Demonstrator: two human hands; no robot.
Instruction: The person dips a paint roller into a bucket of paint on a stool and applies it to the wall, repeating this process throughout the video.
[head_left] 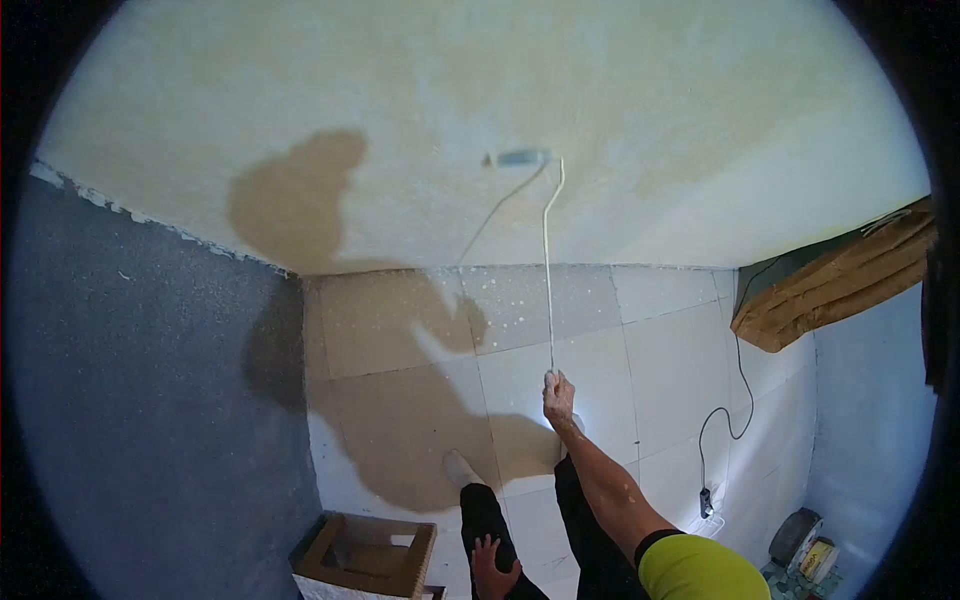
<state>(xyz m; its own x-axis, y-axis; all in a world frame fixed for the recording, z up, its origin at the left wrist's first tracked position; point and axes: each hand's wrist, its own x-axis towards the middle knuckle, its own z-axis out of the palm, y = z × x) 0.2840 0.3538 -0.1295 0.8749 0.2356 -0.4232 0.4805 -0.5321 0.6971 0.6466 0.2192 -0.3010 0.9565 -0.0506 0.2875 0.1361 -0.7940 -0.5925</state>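
My right hand [559, 396] is closed round the lower end of a long, thin paint roller handle [547, 250]. The roller head [522, 158] is at the pale, patchy wall [640, 130], blurred, with its shadow just below. My left hand [492, 570] rests near my left thigh at the bottom of the view, its fingers spread and holding nothing. My feet stand on the tiled floor [670, 370], which has white splashes near the wall.
A dark grey wall [150, 370] stands on the left. At the bottom left is an open cardboard box [380, 555]. A brown cloth [840, 280] hangs at the right, and a black cable [704, 440] crosses the floor. Round objects [795, 535] lie at the lower right.
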